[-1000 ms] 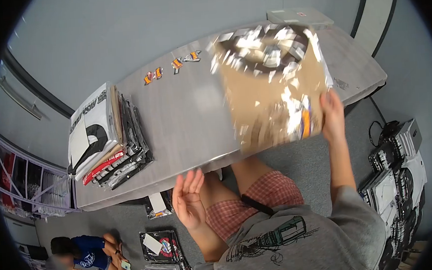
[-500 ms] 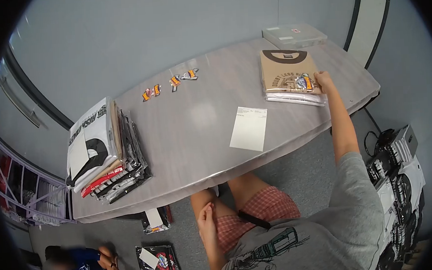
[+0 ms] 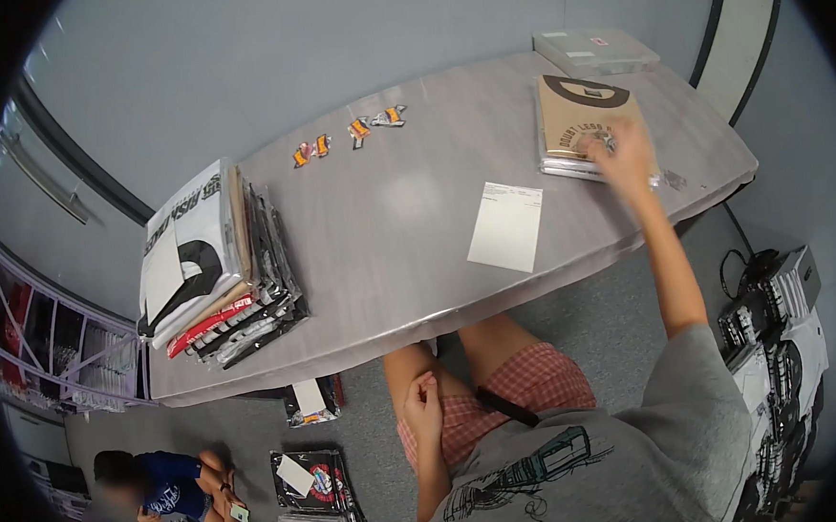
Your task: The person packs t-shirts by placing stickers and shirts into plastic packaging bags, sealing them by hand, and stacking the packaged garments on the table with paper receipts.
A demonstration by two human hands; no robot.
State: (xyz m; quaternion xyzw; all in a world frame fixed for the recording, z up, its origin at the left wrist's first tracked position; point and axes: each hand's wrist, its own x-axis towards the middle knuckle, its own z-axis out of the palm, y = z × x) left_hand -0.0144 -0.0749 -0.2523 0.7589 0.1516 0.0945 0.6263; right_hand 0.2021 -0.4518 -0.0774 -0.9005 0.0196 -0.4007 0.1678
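While a tan bagged shirt (image 3: 572, 118) is lying flat on a low pile of white bagged pieces (image 3: 566, 169) in the upper right of the frame, its dark collar is pointing toward the top edge and its lettered end is facing the bottom. Its outline is appearing nearly square from this angle, so which side is the longer is hard to tell. Over its lower right part the right hand (image 3: 625, 160) is reaching in, blurred, with the fingers bent and only a narrow spread showing; whether they are pinching or just touching the shiny patch beneath them cannot be told. Below centre, the left hand (image 3: 424, 407) is resting by the thigh, fingers loosely curled inward, and whether it is holding anything is not visible. Right of centre, a white sheet (image 3: 505, 227) is lying on the grey table (image 3: 370, 254), its long axis running slightly from upper right to lower left, with print along its upper end. Behind the shirt a clear plastic box (image 3: 597, 51) is sitting near the wall, and at left a tall stack of bagged shirts (image 3: 182, 242) is leaning unevenly, its topmost lettering facing up.
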